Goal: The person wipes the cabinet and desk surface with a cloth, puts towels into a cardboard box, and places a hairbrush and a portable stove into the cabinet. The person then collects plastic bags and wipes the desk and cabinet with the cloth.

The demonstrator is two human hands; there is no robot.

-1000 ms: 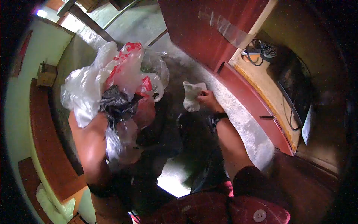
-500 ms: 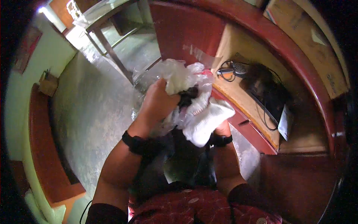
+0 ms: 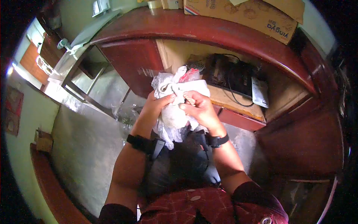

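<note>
Nearest is the checked red shirt, with both forearms reaching out from it. Each wrist wears a black band. Ahead of the chest, the left hand and the right hand hold a white cloth between them. The left fingers are clamped on its gathered upper part, thumb pointing inward; the right thumb and forefinger pinch a fold beside it. Gripping from both sides probably keeps the soft bundle from sagging open (limp fabric has no shape of its own). Whitish plastic bags hang crumpled below and behind the cloth, and red-marked plastic pokes out above it; whether the bags hold anything is hidden. Clear plastic shows beyond the left forearm.

Past the hands stands a dark red cabinet with an open compartment. In it are a black device, a looped dark cable and a pale packet leaning at the device's side, perhaps propped there because the device gives it support. On the cabinet's top, a printed cardboard box sits near a roll of tape; the box's contents cannot be seen. Away to the left is a table with thin legs.
</note>
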